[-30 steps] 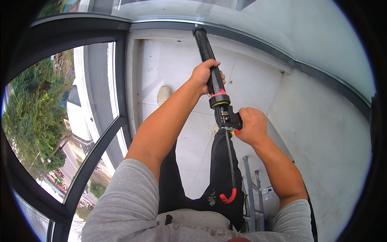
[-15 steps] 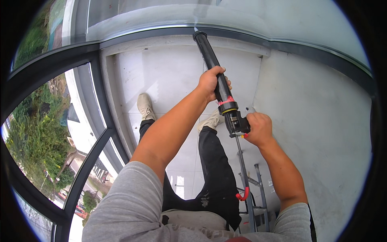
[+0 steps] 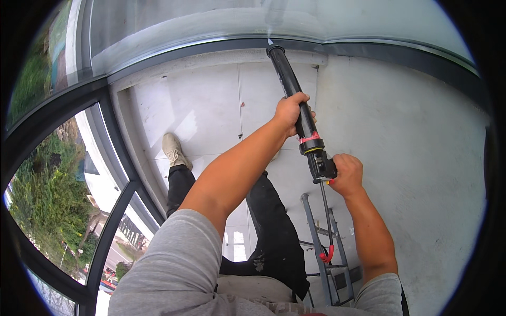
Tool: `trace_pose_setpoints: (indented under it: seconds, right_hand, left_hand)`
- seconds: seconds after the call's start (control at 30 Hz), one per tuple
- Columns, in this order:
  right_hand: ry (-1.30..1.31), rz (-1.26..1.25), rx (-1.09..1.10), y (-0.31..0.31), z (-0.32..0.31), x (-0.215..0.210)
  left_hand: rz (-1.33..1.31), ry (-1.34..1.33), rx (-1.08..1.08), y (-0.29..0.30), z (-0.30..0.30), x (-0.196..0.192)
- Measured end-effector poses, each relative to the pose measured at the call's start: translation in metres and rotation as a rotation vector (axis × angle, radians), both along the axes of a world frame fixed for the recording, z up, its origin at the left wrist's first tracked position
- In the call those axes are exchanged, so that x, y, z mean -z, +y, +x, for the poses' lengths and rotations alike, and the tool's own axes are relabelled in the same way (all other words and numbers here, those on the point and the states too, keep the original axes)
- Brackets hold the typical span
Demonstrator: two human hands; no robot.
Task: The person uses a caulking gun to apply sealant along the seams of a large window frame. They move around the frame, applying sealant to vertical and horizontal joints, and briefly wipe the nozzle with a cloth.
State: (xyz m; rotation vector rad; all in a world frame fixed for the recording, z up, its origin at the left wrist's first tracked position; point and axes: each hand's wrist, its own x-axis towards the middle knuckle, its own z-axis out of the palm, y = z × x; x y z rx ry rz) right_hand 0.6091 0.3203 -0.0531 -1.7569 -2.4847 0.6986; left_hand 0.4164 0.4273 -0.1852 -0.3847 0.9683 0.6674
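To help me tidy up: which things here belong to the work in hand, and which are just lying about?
In use:
black caulking gun, in left hand and right hand
dark frame, at the nozzle tip

Seemingly just around:
grey ladder
dark speck on floor

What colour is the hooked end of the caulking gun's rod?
The hooked end is red, seen best in the head view.

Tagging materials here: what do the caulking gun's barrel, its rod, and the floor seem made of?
Barrel: smooth black with soft highlights; plastic or coated metal, unclear which.
Rod: likely metal, being thin, straight and dark grey; its red hooked end may be plastic.
Floor: probably ceramic tile, pale and glossy, given straight joint lines and bright reflections.
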Motion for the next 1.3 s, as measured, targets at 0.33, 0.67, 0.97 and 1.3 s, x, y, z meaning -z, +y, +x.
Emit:
trace_pose_setpoints:
  seconds: [0.33, 0.67, 0.97, 1.3]
  right_hand:
    - [-0.1, 0.003, 0.119, -0.015, 0.035, -0.009]
    - [-0.144, 0.035, 0.29, -0.04, 0.045, 0.0]
    - [0.42, -0.245, 0.927, -0.085, -0.036, 0.056]
    - [2.05, -0.171, 1.541, -0.044, -0.174, 0.066]
  left_hand:
    - [0.032, -0.064, 0.125, 0.009, 0.057, -0.001]
    - [0.074, -0.075, 0.307, 0.02, 0.099, 0.006]
    - [0.307, 0.198, 0.559, 0.029, 0.086, 0.013]
    - [0.347, 0.403, 0.768, 0.045, 0.089, -0.002]
